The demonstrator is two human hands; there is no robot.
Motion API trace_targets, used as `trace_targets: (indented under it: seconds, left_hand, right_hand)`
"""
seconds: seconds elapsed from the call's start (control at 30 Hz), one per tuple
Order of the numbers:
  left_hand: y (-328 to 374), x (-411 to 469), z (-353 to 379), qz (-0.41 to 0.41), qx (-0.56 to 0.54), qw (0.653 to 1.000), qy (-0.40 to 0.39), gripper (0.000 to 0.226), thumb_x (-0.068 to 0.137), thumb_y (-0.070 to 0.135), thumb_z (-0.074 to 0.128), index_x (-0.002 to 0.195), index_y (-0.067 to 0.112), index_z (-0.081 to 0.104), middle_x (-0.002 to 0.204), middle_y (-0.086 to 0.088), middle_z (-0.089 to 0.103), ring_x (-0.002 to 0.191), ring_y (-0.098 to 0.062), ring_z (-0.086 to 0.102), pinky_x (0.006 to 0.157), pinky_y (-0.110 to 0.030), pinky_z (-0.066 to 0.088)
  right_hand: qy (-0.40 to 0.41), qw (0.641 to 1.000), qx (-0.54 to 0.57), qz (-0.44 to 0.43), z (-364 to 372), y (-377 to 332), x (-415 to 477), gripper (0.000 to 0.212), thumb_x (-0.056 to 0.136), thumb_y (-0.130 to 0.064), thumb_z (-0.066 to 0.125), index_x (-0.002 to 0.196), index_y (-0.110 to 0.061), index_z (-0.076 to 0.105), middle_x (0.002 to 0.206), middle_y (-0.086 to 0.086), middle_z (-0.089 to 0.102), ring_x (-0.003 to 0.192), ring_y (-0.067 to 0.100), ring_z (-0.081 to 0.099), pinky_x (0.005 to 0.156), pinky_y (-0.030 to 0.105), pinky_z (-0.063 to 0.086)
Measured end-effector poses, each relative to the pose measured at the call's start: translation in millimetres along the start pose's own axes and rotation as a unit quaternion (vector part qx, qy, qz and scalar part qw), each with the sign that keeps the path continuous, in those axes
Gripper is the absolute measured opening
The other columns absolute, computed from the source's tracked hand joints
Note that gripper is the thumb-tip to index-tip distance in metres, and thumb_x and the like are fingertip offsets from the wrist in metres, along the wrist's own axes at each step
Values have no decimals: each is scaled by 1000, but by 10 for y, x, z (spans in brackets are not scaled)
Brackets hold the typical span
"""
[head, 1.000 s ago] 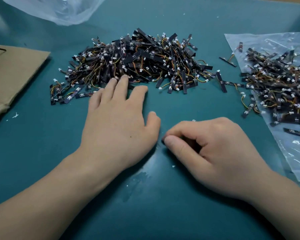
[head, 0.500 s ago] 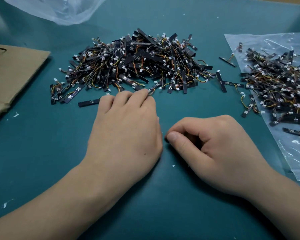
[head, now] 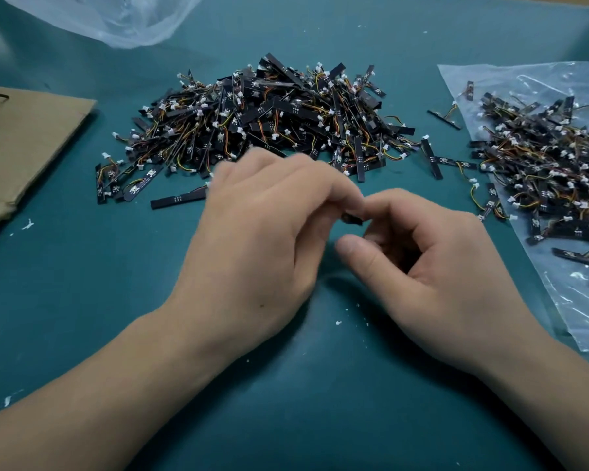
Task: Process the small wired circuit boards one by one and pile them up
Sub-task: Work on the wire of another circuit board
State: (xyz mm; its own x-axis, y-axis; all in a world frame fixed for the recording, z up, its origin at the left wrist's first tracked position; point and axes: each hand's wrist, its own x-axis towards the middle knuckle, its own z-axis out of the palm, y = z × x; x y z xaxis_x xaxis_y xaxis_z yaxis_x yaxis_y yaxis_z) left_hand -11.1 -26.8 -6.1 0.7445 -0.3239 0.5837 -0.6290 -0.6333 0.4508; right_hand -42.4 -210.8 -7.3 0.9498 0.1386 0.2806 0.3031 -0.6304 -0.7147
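Here, at this moment:

- The left hand (head: pixel 262 239) hovers over the green table (head: pixel 82 283), a little blurred, with its fingers curled down and inward. Their tips pinch a small dark circuit board (head: pixel 352 218), of which only one end shows.
- The right hand (head: pixel 432 266) sits just beside it with its fingers curled into a loose hook. Its index finger arches over the same board end, and its thumb (head: pixel 354 249) points left, apart from the board. Whether this hand has any grip on the board cannot be told.
- The held board lies between the two hands, near the front edge of the central pile (head: pixel 269 124), a broad heap of black strips with white plugs and orange and yellow wires.
- A loose board (head: pixel 179 198) lies flat on the table just left of the left hand.
- A second pile (head: pixel 541 158) rests on a clear plastic sheet (head: pixel 575 300) at the right, with a few strips spilling off its left edge.
- Brown cardboard (head: pixel 24 137) lies at the left edge, and a crumpled clear plastic bag (head: pixel 116 18) lies at the top.
- White crumbs (head: pixel 338 323) dot the table below the hands.
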Motion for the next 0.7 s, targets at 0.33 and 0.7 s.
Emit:
trace_targets:
  seconds: [0.33,0.7]
  left_hand:
    - [-3,40,-30,-75,-146,985,-48,9,98,17,63,99,17,72,89,14,67,77,6,56,72,-4,36]
    - [23,39,-49,-92,-212,969,-87,14,98,18,59,88,15,68,72,5,64,62,-7,53,61,-11,37]
  right_hand:
    - [30,998,63,-9,-32,34,14,20,101,-35,58,89,-24,69,66,0,60,54,13,50,53,18,36]
    - [-21,996,84,2,-59,17,2,35,95,-37,49,67,-19,61,58,10,55,51,22,51,51,36,42]
